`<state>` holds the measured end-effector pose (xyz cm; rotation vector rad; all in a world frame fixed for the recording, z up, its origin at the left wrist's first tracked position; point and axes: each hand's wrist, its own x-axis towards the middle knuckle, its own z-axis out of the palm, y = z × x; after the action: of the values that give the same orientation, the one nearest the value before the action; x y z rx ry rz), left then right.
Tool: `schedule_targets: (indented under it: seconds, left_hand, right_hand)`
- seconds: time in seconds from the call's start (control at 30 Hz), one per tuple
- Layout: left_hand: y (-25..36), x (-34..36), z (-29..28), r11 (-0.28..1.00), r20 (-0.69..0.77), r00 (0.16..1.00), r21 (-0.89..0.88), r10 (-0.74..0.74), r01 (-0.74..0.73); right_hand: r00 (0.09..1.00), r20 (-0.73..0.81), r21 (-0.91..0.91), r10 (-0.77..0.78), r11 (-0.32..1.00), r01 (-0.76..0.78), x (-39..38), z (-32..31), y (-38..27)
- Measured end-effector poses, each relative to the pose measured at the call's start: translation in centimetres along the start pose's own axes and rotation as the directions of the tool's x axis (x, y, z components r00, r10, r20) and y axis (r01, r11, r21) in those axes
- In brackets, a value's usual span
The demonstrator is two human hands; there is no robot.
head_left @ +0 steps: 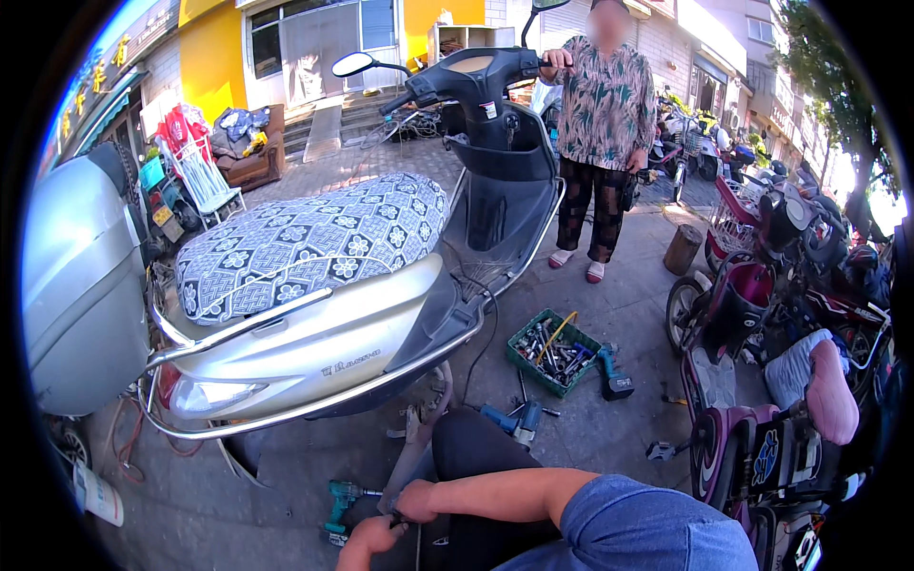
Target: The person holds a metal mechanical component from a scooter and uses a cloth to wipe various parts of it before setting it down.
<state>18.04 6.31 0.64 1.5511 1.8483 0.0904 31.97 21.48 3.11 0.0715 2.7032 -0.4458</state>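
My right hand (pixel 416 501) reaches in from the right, its fingers curled closed. Just below it, my left hand (pixel 374 535) is closed too. Between the two shows a small dark object (pixel 396 520), too hidden to name. A long grey part (pixel 409 463) runs from beneath the scooter toward my right hand. Left of my hands, a teal cordless power tool (pixel 340 506) rests on the ground, its nose toward them. Above stands the silver scooter (pixel 324 357), its seat under a blue-and-white patterned cover (pixel 314 243).
A green crate (pixel 555 379) of sockets and tools lies beyond my knee (pixel 473 445), beside another teal power tool (pixel 614 374) and a blue one (pixel 519 422). A person (pixel 605 143) stands holding the scooter's handlebar. Parked scooters (pixel 762 447) line the right; a grey box (pixel 86 285) stands left.
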Motion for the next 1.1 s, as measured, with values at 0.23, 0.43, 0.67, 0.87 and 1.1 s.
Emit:
schedule_targets:
  seconds: [0.23,0.43,0.67,0.87,1.1]
  left_hand:
    - [-0.6,0.2,0.4,1.0,-0.011,1.0,0.025,0.011,-0.01]
    - [-0.8,0.3,0.6,1.0,-0.014,1.0,0.0,-0.019,0.019]
    - [-1.4,0.5,0.9,1.0,-0.014,1.0,-0.005,0.002,-0.002]
    - [-1.2,0.3,0.9,1.0,-0.025,1.0,-0.017,0.005,-0.005]
    - [1.1,-0.9,-2.1,0.994,-0.15,0.987,-0.105,-0.057,0.042]
  right_hand:
    - [1.0,-0.001,0.008,-0.014,1.0,0.014,0.2,0.4,0.1]
    - [0.999,-0.017,0.023,-0.028,0.999,0.028,-0.2,0.0,-0.2]
    - [1.0,0.011,0.028,-0.013,1.0,0.012,0.1,0.5,-0.3]
    - [1.0,-0.001,0.033,-0.015,0.999,0.015,0.7,1.1,-0.1]
    - [0.98,-0.201,0.044,-0.001,0.999,0.01,-1.2,-1.3,0.3]
